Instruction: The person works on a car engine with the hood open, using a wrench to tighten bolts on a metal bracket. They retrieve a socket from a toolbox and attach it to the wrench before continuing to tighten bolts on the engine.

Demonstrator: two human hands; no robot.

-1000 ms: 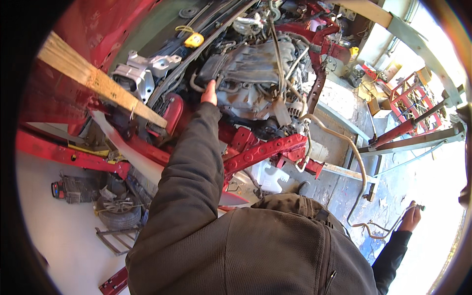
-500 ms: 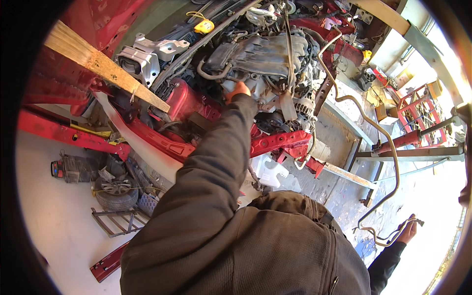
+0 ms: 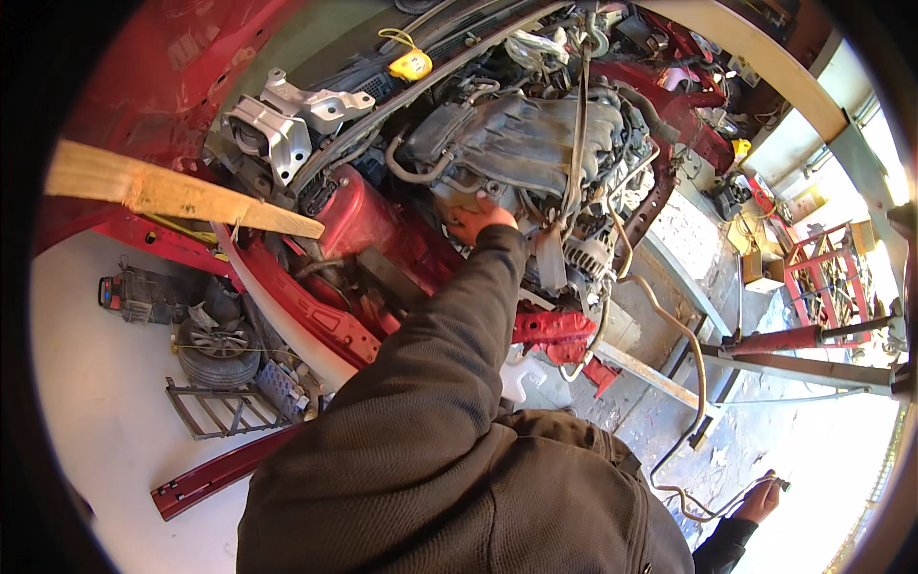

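Note:
A dirty car engine (image 3: 521,134) sits in a stripped red engine bay. My left hand (image 3: 478,222) lies against the engine's front side, below the ribbed intake manifold; its thumb and fingers look apart, though some fingers are partly hidden. Far out at the lower right, my right hand (image 3: 758,501) is closed around the end of a long, bent tan pipe (image 3: 703,378). This pipe runs up past the alternator (image 3: 581,253) to the engine's right side. A strap (image 3: 579,124) passes up over the engine to a metal hook (image 3: 597,38).
A wooden beam (image 3: 182,191) juts in from the left. Beside it sits a silver bracketed mount (image 3: 273,134). A yellow tape measure (image 3: 409,65) lies behind the engine. On the floor are a wheel (image 3: 220,349), a metal rack (image 3: 225,407) and a red panel (image 3: 210,478). A red jack cylinder (image 3: 775,341) stands right.
The whole view has shifted. My right hand and the pipe's held end have come lower and nearer my body. My left hand stays at the engine front, its thumb now showing more.

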